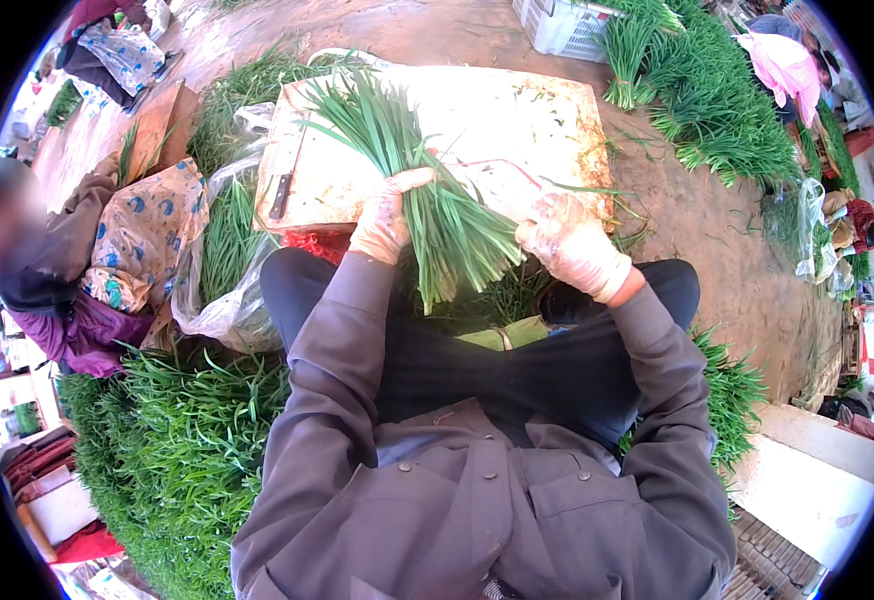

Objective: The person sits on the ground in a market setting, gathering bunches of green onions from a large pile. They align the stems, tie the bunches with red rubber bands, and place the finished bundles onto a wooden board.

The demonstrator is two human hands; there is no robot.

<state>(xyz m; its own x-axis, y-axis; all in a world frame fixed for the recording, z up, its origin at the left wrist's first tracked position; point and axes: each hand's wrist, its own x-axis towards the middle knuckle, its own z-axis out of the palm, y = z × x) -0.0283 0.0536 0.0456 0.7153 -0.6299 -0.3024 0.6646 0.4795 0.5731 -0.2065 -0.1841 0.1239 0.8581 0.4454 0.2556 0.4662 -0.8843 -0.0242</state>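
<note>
My left hand [390,214], in a thin clear glove, is closed around a bunch of long green leaves [448,217], likely garlic chives, above the near edge of a pale board [549,97]. The pale cut ends fan out towards my lap. Right of the bunch, my right hand [573,244], also gloved, has its fingers curled at the stem ends. A thin reddish tie [508,163] runs from the bunch towards my right hand; whether the fingers pinch it cannot be told. A knife with a dark handle [281,196] lies on the board's left side.
Left of the board stands a clear plastic bag [231,319] of loose leaves. Piled greens [182,465] lie at my left side, more bundles [729,112] at the upper right near a white crate [568,30]. A person [69,255] sits close on the left.
</note>
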